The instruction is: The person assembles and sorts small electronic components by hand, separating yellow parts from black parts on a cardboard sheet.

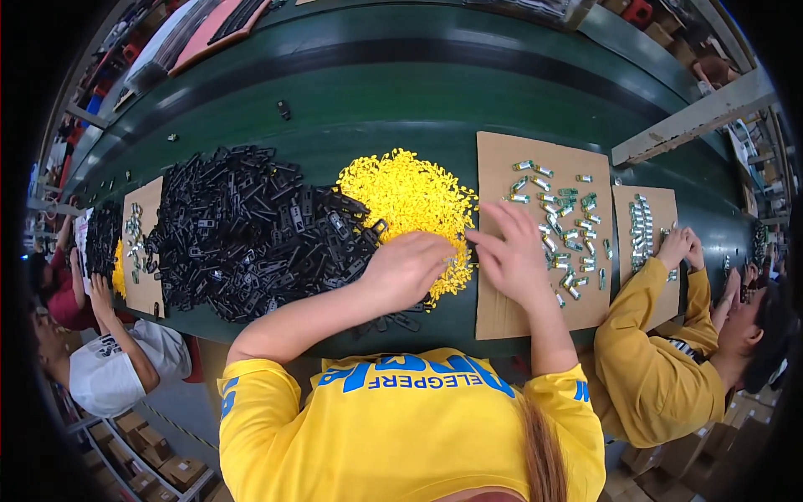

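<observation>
My left hand [407,268] is at the front edge of a heap of small yellow plastic pieces [406,188], its fingers drawn together; what they pinch is too small to make out. My right hand [512,249] is beside it, over the left edge of a cardboard sheet [502,309], fingers apart and pointing toward the left hand. Left of the yellow heap spreads a large pile of black plastic housings [251,226], partly behind my left forearm. On the cardboard lie several small green-and-silver cylindrical parts [569,234].
The green conveyor belt [376,92] runs behind the heaps, with a lone black piece [283,110] on it. At right, a co-worker in a mustard top [669,360] works by another cardboard sheet [623,209]. A person in white [117,368] sits at left. A metal post [694,117] slants at upper right.
</observation>
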`<state>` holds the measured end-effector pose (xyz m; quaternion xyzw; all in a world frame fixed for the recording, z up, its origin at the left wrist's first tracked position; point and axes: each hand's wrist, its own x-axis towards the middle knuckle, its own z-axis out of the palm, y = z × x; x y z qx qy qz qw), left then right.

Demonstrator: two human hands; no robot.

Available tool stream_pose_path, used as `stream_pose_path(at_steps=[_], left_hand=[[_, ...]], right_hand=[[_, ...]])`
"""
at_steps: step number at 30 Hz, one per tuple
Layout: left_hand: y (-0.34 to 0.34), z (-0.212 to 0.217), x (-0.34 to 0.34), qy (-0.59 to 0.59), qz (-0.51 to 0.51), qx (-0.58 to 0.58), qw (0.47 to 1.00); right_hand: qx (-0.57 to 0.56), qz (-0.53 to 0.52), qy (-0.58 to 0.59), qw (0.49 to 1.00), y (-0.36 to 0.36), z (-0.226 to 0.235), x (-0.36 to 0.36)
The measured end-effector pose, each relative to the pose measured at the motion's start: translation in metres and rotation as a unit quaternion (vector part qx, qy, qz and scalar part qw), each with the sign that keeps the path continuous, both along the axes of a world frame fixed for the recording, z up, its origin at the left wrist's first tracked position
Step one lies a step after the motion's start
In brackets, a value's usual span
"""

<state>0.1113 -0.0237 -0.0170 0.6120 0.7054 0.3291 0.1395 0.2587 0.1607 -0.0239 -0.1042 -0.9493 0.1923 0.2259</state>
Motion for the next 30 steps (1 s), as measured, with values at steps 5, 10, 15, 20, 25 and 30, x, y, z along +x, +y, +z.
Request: stream_pose_path(at_steps=[5,10,15,20,25,30], left_hand=[[0.031,-0.01,-0.015,0.133,-0.028,0.042,0.99],[0.056,-0.027,-0.007,0.18,-0.139,-0.032,0.973],[0.069,-0.042,-0.004,0.2,-0.13,0.03,0.971],[0.062,-0.043,-0.014,0.221,-0.146,0.002,0.964],[0.032,-0.027,-0.037,0.235,-0.108,-0.078,0.963],[-0.001,-0.005,-0.053,0.198,-0.053,-0.077,0.976]], right_hand=[[0.133,0.021,-0.066,0.989,0.009,-0.007,-0.022],[0.162,0.036,-0.032,0.986,0.019,-0.007,-0.031],[0.154,0.023,-0.043,0.987,0.027,-0.002,-0.033],[0.113,0.003,-0.019,0.993,0.023,-0.016,-0.029],[0.064,-0.009,-0.029,0.997,0.024,-0.026,-0.019],[0.015,0.033,-0.041,0.998,-0.003,0.0,-0.019]])
